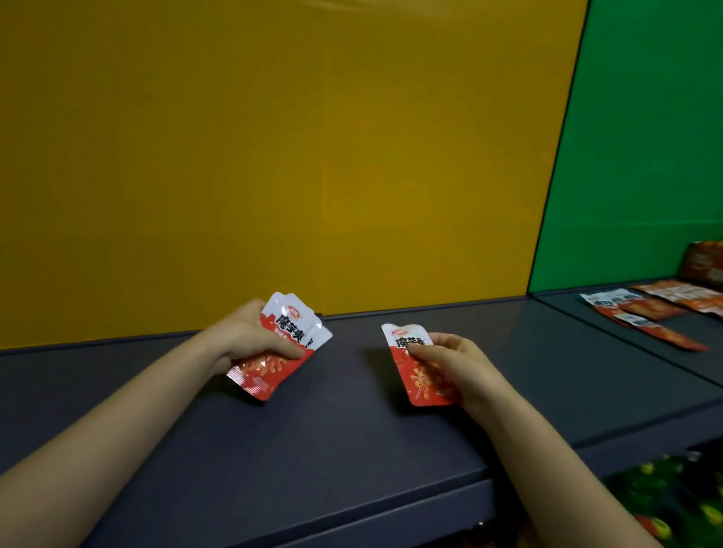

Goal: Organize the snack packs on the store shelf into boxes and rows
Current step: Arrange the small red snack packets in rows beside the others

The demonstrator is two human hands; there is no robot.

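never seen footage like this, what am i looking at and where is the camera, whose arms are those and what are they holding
There is no machine here. The single picture comes from a wide-angle camera worn on a person's head, looking forward and down, so the two bare arms reaching in from below are that person's own.

The left hand grips a small stack of red-and-white snack packs. The right hand holds one more snack pack of the same kind. Both are just above a dark grey shelf with a yellow back panel.

Further right, in front of a green panel, loose packs lie flat on the shelf before a display box. Blurred goods show on the level below.
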